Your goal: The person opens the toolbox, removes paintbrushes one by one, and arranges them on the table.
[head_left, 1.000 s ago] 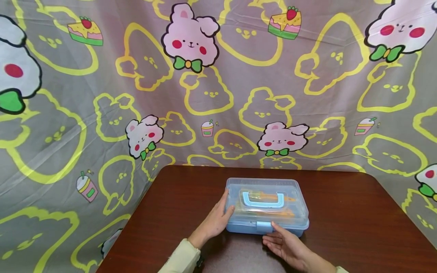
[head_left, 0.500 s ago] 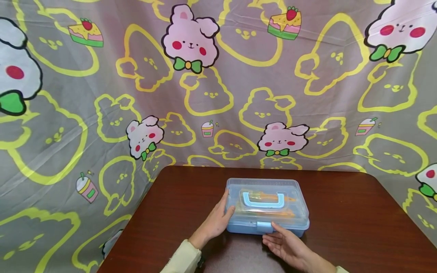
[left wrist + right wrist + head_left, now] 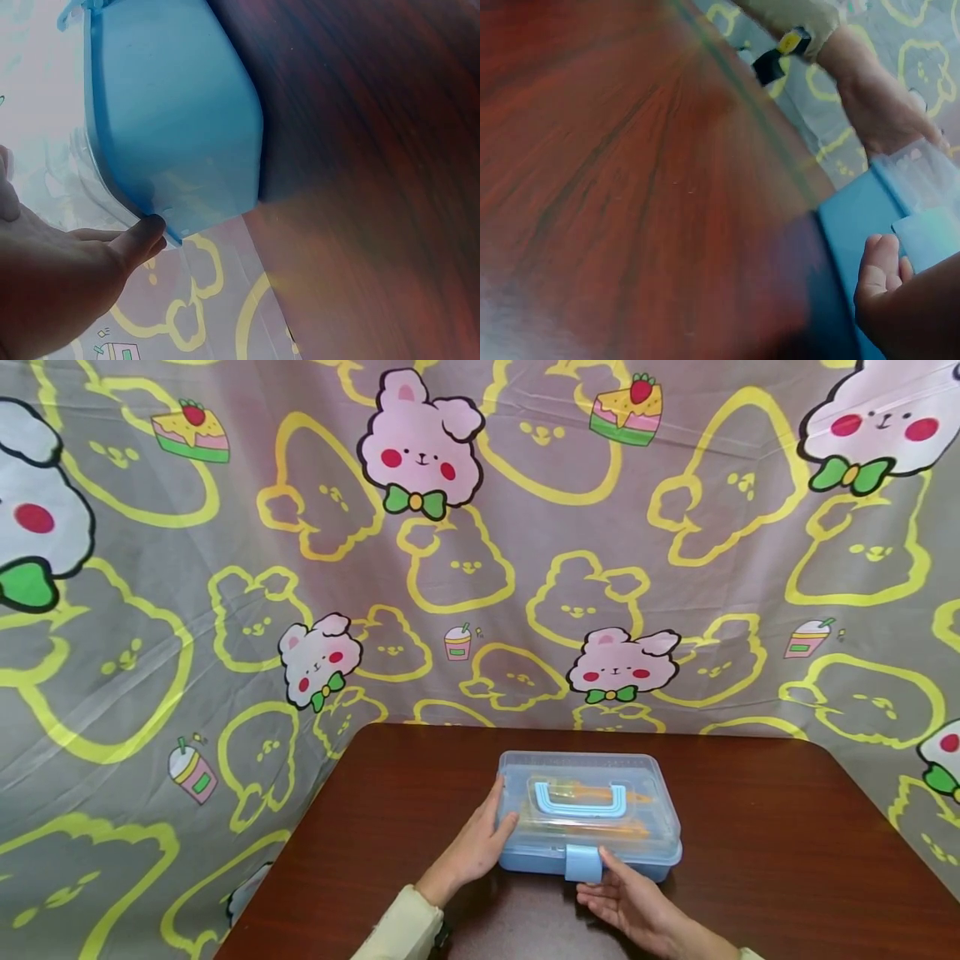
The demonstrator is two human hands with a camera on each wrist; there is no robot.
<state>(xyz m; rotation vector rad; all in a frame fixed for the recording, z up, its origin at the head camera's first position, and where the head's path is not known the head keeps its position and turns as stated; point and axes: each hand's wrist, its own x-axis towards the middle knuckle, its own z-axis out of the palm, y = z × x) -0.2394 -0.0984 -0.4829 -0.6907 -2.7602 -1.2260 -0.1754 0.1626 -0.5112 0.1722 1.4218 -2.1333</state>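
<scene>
A plastic storage box (image 3: 517, 862) with a light-blue base, clear lid (image 3: 637, 768) and blue handle (image 3: 581, 810) stands on the table. Orange-handled brushes (image 3: 600, 793) show through the lid. My left hand (image 3: 472, 843) lies along the box's left side, fingers extended, thumb on the lid's front left corner; in the left wrist view its fingertips (image 3: 154, 225) touch the rim. At the front, the blue latch (image 3: 583, 864) is swung outward. My right hand (image 3: 630, 902) holds the latch, thumb at its right edge and bent fingers just below. The contact is partly hidden.
The dark red-brown table (image 3: 420, 777) reaches to a patterned cloth (image 3: 525, 527) hung behind it and at the sides. In the right wrist view, a dark strap (image 3: 780, 56) shows at the left sleeve.
The latch has swung outward from the box front at my right thumb. The lid stays down on the base. My left hand has kept its place at the side.
</scene>
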